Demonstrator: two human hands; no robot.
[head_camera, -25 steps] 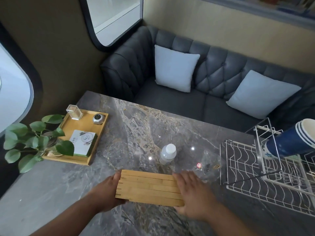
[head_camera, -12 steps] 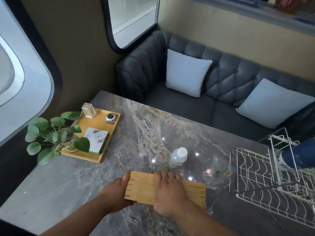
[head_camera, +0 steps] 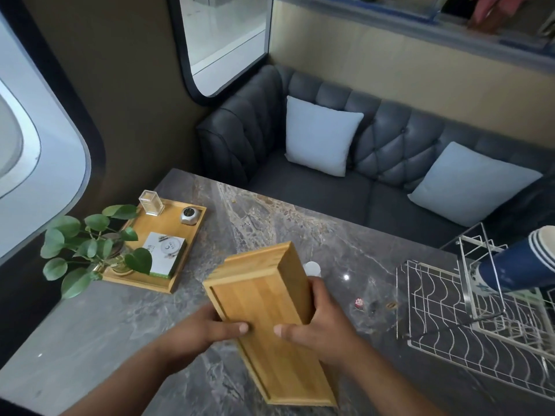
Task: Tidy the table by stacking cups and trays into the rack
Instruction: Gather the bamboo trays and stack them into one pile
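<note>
Now left hand [head_camera: 207, 331] and right hand [head_camera: 318, 328] grip the tray stack [head_camera: 270, 319] (bottle [head_camera: 312, 269] mostly hidden).

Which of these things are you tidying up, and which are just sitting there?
For the job:
- stack of wooden trays, held in the left hand and right hand
- wire rack
- blue cups lying in the rack

Just lying about:
- plant
- big wooden tray with a box, a clear holder and a small round gadget
- plastic bottle
- pillows
</note>
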